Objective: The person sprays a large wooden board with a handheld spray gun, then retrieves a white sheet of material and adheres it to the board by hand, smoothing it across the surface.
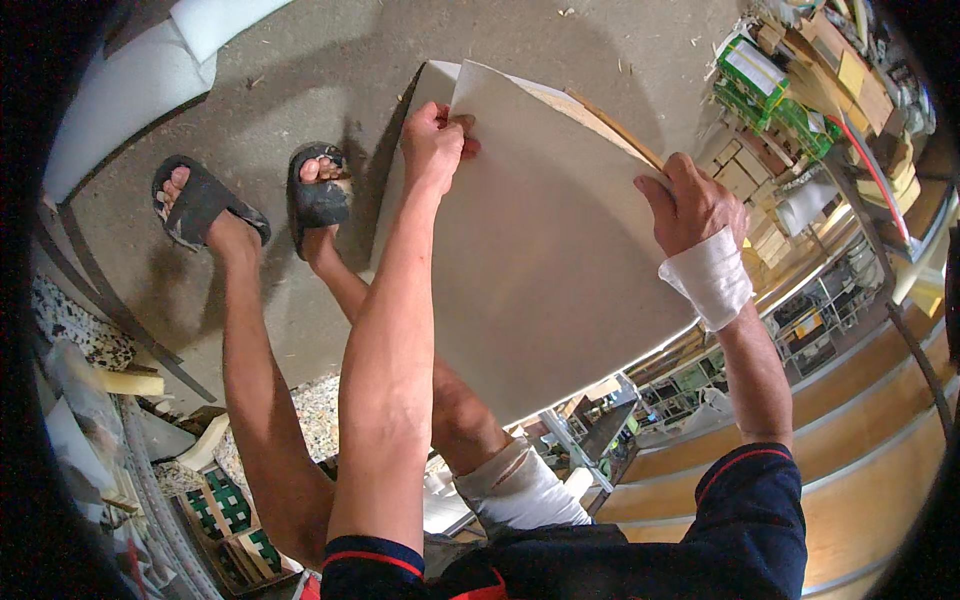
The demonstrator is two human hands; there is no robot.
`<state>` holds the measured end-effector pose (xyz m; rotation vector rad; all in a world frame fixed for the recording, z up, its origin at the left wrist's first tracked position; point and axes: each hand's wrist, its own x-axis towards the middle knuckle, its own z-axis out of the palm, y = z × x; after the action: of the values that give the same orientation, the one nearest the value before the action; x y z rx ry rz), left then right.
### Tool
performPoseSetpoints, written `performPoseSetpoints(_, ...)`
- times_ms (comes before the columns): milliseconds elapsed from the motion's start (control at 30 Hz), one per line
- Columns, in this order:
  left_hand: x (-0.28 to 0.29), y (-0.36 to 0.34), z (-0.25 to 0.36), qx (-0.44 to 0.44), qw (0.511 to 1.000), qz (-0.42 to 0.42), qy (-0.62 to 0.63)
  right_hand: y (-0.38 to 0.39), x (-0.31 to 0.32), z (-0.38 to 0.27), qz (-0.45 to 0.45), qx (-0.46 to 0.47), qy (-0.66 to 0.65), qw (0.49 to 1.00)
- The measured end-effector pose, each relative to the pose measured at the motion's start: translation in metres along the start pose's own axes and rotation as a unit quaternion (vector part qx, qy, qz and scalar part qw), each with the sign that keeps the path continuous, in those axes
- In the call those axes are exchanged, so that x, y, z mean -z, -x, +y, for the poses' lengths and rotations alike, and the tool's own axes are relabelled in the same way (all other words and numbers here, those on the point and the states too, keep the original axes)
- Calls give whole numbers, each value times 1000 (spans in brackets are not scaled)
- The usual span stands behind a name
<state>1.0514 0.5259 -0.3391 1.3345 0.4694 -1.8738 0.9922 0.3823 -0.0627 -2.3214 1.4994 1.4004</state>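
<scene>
A large pale sheet of board (pixel 545 240) is held up over the concrete floor, tilted, with a thin wooden panel's edge (pixel 612 125) showing behind it. My left hand (pixel 436 140) pinches the sheet's top corner. My right hand (pixel 690 205), with a white bandage around the wrist (pixel 710 278), grips the sheet's right edge. My bare legs and black sandals (pixel 320 195) stand below on the floor.
Green and white boxes (pixel 755 75) and stacked wood pieces (pixel 750 180) lie at the right. Curved wooden boards (pixel 860 440) run along the lower right. White foam (pixel 130 90) sits at the top left; clutter and a hose (pixel 150 480) at the lower left.
</scene>
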Motion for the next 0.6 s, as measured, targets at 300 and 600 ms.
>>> performPoseSetpoints(300, -16, -15, -15, -44, 966, 88, -240, 12, 3, -11, 16, 66, 104, 992)
performPoseSetpoints(600, -18, -9, -5, -38, 987, 92, -129, 76, -5, -40, -258, 279, 173, 909)
